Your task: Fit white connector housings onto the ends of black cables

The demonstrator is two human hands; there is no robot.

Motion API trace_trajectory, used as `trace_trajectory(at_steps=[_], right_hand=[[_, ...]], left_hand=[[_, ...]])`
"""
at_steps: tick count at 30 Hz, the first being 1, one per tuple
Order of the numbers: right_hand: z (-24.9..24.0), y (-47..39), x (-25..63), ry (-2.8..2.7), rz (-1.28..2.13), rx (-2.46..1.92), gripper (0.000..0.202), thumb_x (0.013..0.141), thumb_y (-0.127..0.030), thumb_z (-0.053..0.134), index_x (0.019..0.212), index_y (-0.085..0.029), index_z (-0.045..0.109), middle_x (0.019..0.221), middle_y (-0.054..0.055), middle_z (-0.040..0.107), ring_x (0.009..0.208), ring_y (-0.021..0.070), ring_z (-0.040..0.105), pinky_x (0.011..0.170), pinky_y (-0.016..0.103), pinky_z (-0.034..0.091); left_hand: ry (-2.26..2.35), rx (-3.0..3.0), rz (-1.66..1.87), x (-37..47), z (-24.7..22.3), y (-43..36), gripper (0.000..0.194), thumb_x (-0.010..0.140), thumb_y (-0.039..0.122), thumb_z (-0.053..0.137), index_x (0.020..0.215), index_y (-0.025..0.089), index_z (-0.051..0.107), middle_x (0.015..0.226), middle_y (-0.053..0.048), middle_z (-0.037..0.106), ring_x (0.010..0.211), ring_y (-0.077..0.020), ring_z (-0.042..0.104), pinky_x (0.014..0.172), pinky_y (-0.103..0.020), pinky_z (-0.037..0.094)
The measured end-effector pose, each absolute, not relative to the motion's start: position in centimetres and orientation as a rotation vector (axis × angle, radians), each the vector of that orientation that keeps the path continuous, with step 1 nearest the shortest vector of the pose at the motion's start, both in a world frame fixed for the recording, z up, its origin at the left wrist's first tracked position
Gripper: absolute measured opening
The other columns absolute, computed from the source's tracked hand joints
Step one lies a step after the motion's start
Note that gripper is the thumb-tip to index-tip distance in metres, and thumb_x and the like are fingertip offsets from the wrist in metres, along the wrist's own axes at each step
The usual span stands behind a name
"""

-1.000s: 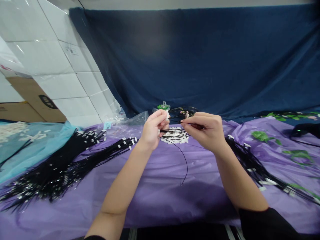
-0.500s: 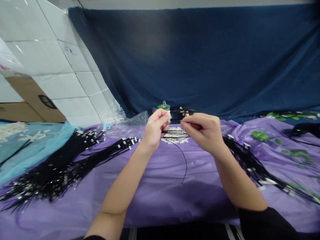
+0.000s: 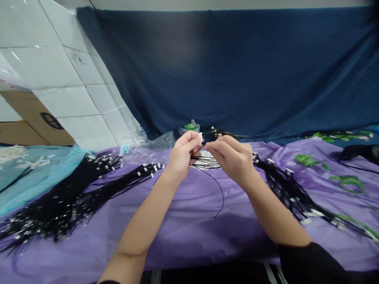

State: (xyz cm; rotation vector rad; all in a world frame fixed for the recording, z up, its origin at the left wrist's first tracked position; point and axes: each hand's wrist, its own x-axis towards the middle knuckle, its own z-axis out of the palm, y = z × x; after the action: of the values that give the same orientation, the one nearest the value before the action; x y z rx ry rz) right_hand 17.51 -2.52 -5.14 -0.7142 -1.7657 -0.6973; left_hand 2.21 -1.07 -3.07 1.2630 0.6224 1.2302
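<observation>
My left hand (image 3: 185, 153) is closed on several thin black cables (image 3: 206, 161) and has a small white connector (image 3: 200, 137) at its fingertips. My right hand (image 3: 233, 157) is pinched just right of it, with a thin black cable end between thumb and forefinger. The two hands are close together but apart. One loose cable (image 3: 222, 193) curves down below them over the purple sheet (image 3: 183, 228). Behind the cables lies a pile of small white pieces (image 3: 211, 154), partly hidden by my right hand.
Black cable bundles with white ends lie at left (image 3: 68, 197) and right (image 3: 290, 189). A clear plastic bag (image 3: 154, 148), green leaves (image 3: 308, 159), a cyan sheet (image 3: 59, 169), a cardboard box (image 3: 35, 114) and a blue curtain (image 3: 237, 71) surround the area.
My right hand has moved left, bringing its fingertips nearer to my left hand and the white connector. The view has shifted slightly. My left hand keeps its grip.
</observation>
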Motion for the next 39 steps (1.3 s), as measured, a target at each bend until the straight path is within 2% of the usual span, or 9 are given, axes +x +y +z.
trace_trajectory(at_steps=[7,12,15,20,26,29,32,36,39], right_hand=[[-5.1,-2.4,17.3,-1.762,-0.651,-0.668,0.007,0.088,-0.017,0.062,0.093,-0.019,0.065,0.081,0.001,0.067,0.066,0.0077,0.061,0.061,0.018,0.047],[-5.0,-1.3,18.4,-1.553,-0.756,-0.443,0.018,0.084,-0.020,0.062,0.102,-0.022,0.064,0.088,0.005,0.065,0.079,0.0171,0.063,0.070,0.031,0.052],[-5.8,0.5,19.5,-1.618,-0.868,-0.169,0.018,0.080,-0.017,0.061,0.092,-0.030,0.065,0.074,-0.002,0.064,0.066,0.0131,0.058,0.062,0.028,0.048],[-7.9,3.0,18.9,-1.989,-0.942,-0.196,0.022,0.078,-0.022,0.071,0.087,-0.042,0.070,0.077,-0.009,0.070,0.064,0.0068,0.060,0.053,0.019,0.041],[-9.3,3.1,16.6,-1.715,-0.330,-0.205,0.014,0.080,-0.018,0.069,0.090,-0.027,0.071,0.071,-0.001,0.069,0.060,0.0104,0.064,0.057,0.022,0.050],[-8.6,3.1,16.7,-1.446,-0.158,-0.303,0.016,0.091,-0.021,0.055,0.100,-0.021,0.067,0.068,0.000,0.063,0.049,0.0105,0.060,0.048,0.024,0.049],[-6.8,2.9,17.3,-1.170,0.134,-0.315,0.019,0.093,-0.034,0.054,0.092,-0.021,0.067,0.066,-0.003,0.054,0.042,0.0078,0.053,0.040,0.022,0.044],[-4.6,1.3,18.1,-0.976,0.327,-0.217,0.040,0.077,-0.062,0.066,0.076,-0.022,0.071,0.072,-0.002,0.048,0.058,0.0089,0.057,0.058,0.027,0.055],[-4.0,-0.5,18.4,-1.098,0.411,-0.192,0.035,0.081,-0.060,0.063,0.087,-0.028,0.075,0.057,-0.006,0.033,0.043,0.0054,0.039,0.041,0.019,0.044]], left_hand=[[0.602,1.180,1.245,2.1,-2.8,-0.5,0.020,0.081,0.027,0.062,0.072,0.017,0.047,0.056,0.006,0.034,0.039,-0.0026,0.031,0.034,-0.015,0.012],[0.494,0.863,1.319,0.3,-2.0,1.2,0.023,0.087,0.021,0.055,0.070,0.018,0.040,0.055,0.007,0.033,0.035,-0.0021,0.025,0.032,-0.016,0.020],[0.464,0.756,1.342,-1.3,-1.7,2.2,0.019,0.089,0.022,0.053,0.073,0.017,0.044,0.054,0.008,0.036,0.033,-0.0022,0.025,0.037,-0.018,0.033],[0.490,0.716,1.422,-2.7,-2.0,3.5,0.017,0.091,0.022,0.050,0.076,0.016,0.050,0.052,0.008,0.041,0.030,-0.0027,0.024,0.043,-0.021,0.041],[0.514,0.645,1.451,-3.0,-2.4,4.7,0.016,0.091,0.022,0.049,0.076,0.016,0.048,0.050,0.009,0.040,0.031,-0.0035,0.025,0.042,-0.020,0.037],[0.532,0.625,1.477,-3.2,-2.6,5.1,0.017,0.089,0.022,0.050,0.074,0.018,0.045,0.050,0.009,0.040,0.032,-0.0040,0.024,0.042,-0.021,0.036],[0.558,0.638,1.520,-2.8,-2.9,5.2,0.019,0.086,0.023,0.055,0.072,0.018,0.043,0.050,0.009,0.038,0.032,-0.0037,0.023,0.041,-0.020,0.035],[0.569,0.784,1.630,-1.2,-3.1,4.4,0.020,0.081,0.023,0.061,0.072,0.018,0.044,0.053,0.008,0.035,0.036,-0.0029,0.024,0.035,-0.016,0.020],[0.601,0.971,1.696,0.4,-3.2,2.9,0.021,0.080,0.026,0.063,0.073,0.018,0.045,0.055,0.007,0.036,0.039,-0.0030,0.027,0.035,-0.016,0.015]])
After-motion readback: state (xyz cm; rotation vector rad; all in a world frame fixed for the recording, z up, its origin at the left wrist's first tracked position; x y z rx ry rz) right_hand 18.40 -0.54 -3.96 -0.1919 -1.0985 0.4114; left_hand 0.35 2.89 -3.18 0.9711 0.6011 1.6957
